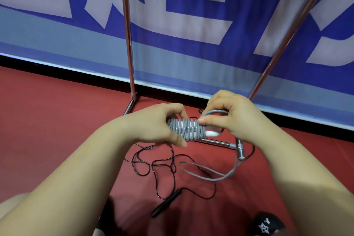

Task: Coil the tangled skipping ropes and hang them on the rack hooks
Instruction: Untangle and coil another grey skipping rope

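Grey skipping rope: wound in tight turns round its white handles, held between your two hands. Your left hand grips the bundle's left end, fingers curled round it, thumb beneath. Your right hand pinches the right end, thumb pressed on the last turn; a loose loop arches under its fingers.

Slack grey tail: on the red floor below your fingers.

Black skipping rope: tangled on the floor beneath your left hand, one handle nearest you.

Rack: chrome uprights beyond your fingertips.
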Demonstrator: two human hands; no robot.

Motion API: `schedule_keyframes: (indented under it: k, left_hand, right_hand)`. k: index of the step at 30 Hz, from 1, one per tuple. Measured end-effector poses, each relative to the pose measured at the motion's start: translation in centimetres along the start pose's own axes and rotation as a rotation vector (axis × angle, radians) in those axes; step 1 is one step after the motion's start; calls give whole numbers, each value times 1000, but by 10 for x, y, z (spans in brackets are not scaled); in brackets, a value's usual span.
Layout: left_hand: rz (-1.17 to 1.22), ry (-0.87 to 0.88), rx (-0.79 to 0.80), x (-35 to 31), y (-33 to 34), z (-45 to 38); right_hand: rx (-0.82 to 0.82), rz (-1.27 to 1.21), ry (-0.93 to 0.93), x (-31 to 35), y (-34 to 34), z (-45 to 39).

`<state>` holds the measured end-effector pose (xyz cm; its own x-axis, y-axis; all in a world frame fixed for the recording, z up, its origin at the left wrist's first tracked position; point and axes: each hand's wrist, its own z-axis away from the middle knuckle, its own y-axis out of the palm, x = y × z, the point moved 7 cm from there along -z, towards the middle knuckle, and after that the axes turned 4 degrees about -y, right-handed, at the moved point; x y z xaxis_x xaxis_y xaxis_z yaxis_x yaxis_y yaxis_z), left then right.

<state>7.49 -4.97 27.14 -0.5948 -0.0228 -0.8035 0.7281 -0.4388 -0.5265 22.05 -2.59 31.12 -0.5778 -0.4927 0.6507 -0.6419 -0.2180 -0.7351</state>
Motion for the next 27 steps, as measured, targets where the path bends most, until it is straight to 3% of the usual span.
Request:
schedule_keyframes:
  k: [8,17,22,24,27]
  left_hand:
    - [-117,81,30,-6,12,3]
    - [144,142,115,-19,10,14]
    - [353,169,126,-26,6,18]
    - [440,176,93,-27,2,18]
    - [517,185,-9,-29,-7,16]
  right_hand:
    - [318,-80,307,-27,16,13]
    - [467,-634,387,-30,27,15]
    - [384,-887,349,-22,24,7]
    - [258,-1040,419,-20,21,4]
    - [32,-1068,443,-17,17,-2]
